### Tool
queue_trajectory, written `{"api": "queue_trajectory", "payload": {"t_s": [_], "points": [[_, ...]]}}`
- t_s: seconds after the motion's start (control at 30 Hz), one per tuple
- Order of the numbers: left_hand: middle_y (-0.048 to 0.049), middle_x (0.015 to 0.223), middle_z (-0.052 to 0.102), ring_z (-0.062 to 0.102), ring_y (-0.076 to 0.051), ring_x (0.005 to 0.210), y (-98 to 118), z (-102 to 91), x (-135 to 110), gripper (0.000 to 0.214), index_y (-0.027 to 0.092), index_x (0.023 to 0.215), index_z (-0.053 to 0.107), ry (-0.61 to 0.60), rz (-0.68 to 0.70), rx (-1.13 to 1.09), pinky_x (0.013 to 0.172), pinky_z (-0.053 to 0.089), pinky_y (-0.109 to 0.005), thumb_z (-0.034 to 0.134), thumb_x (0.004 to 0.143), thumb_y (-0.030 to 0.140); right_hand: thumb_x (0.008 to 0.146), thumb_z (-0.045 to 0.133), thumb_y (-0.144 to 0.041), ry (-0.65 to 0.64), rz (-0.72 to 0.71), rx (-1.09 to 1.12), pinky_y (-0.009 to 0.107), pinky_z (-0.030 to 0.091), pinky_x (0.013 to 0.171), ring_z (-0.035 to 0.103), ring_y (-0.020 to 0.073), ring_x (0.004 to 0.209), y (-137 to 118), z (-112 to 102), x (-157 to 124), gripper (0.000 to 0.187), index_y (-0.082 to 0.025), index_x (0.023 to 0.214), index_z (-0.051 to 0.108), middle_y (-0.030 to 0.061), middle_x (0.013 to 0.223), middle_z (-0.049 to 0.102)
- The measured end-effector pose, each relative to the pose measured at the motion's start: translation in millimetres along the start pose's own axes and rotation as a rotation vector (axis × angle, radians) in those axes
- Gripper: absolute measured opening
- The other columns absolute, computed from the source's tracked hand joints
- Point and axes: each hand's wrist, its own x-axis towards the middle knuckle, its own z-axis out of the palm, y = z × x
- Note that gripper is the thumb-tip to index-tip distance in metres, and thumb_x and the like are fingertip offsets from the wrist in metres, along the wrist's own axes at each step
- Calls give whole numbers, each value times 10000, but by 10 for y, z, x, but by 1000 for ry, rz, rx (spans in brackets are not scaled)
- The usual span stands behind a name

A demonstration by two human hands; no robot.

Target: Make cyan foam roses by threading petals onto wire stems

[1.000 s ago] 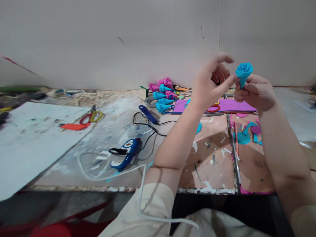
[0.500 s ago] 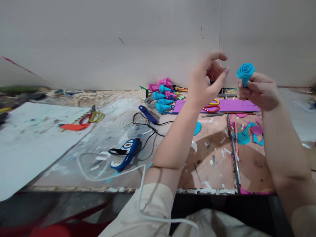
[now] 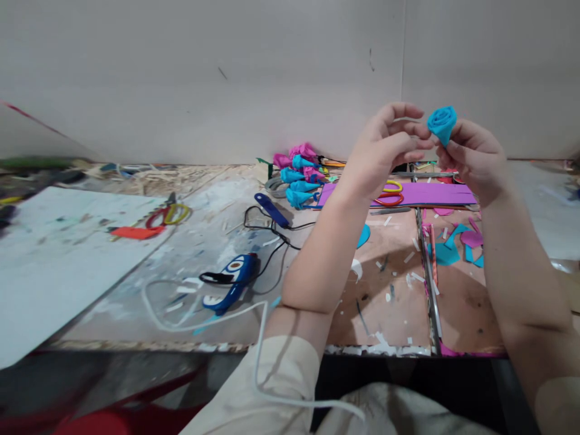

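My right hand [image 3: 473,156] is closed around the stem of a small blue rolled foam rose [image 3: 441,122], held up in front of the wall. My left hand [image 3: 385,148] is beside it, fingers curled, fingertips touching the rose's lower left side. Both elbows rest near the table's front edge. Below the hands lie a purple foam sheet [image 3: 426,194] and red-and-yellow scissors [image 3: 390,193].
A pile of finished blue and pink foam roses [image 3: 296,172] lies at the back. A blue glue gun [image 3: 231,281] with black cord sits at centre-left. Other scissors [image 3: 167,214] rest on a white board [image 3: 54,260]. Foam scraps [image 3: 453,244] litter the right.
My left hand, which had drawn away from the rose, has come back and now touches it. The rose has tilted slightly to the left in my right hand.
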Motion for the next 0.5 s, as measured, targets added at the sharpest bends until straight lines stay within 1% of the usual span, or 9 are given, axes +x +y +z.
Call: {"api": "queue_trajectory", "payload": {"t_s": [0.07,0.17,0.27,0.4,0.5], "points": [[-28,1110,798,815,-189,1149,20,-8,3,298,221,1121,638,4,-49,-50,1009,651,-282,632,863,72,832,881,-686,3,-35,-17,329,452,619,480,157,664,40,-7,15,441,-286,957,740,-5,831,622],[-29,1164,792,804,-202,1221,45,-14,-11,286,205,1105,636,-24,-103,-109,1047,648,-287,588,868,53,863,854,-690,-20,-83,-51,338,485,642,503,160,661,78,-21,29,436,-287,986,741,-10,794,603],[-34,1185,792,796,-225,1257,84,-13,-44,315,198,1111,644,-57,-147,-133,1053,658,-304,547,856,41,897,810,-706,-12,-80,-137,376,529,675,577,205,730,95,-38,28,423,-305,998,720,8,801,595],[-48,1226,790,785,-266,1295,151,-18,-89,314,204,1131,654,-69,-164,-106,1054,672,-339,572,859,70,893,806,-682,18,-84,-204,437,565,709,600,251,781,116,-67,17,375,-329,953,694,29,806,608],[-53,1245,794,763,-288,1347,194,-24,-115,291,215,1149,664,-80,-159,-77,1073,672,-359,607,882,115,879,819,-665,48,-73,-224,467,599,746,630,272,826,124,-84,9,357,-335,947,699,48,838,655]]}}
